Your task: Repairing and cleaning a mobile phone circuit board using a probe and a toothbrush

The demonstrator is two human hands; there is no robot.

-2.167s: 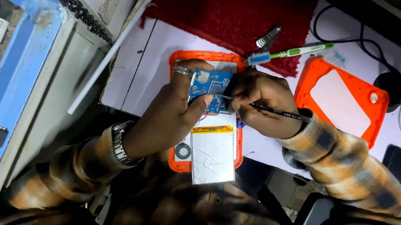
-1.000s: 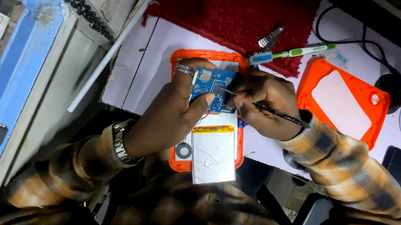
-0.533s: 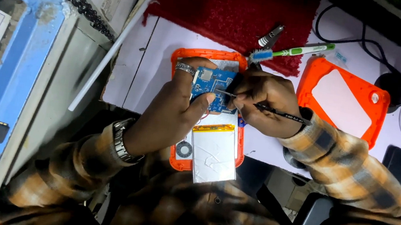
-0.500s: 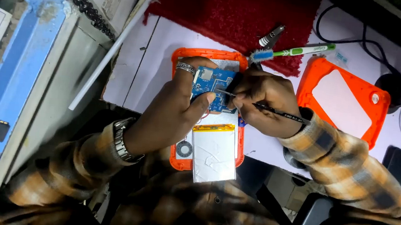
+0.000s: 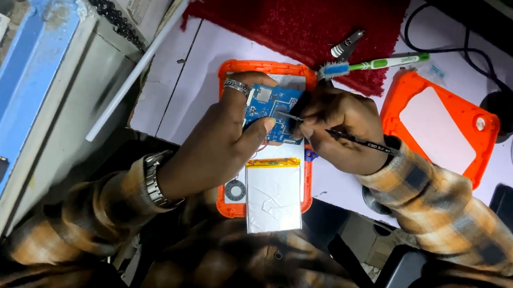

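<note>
While hands (image 5: 283, 134) crowd it, circuit board (image 5: 270, 104) shows partly.

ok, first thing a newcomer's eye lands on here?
The opened orange device shell at centre, its blue circuit board pinned under the left hand while the right hand works thin black tweezers at it. Just below, a silver battery pack hangs off the shell's lower end. To the right lies the detached orange back cover.
</note>
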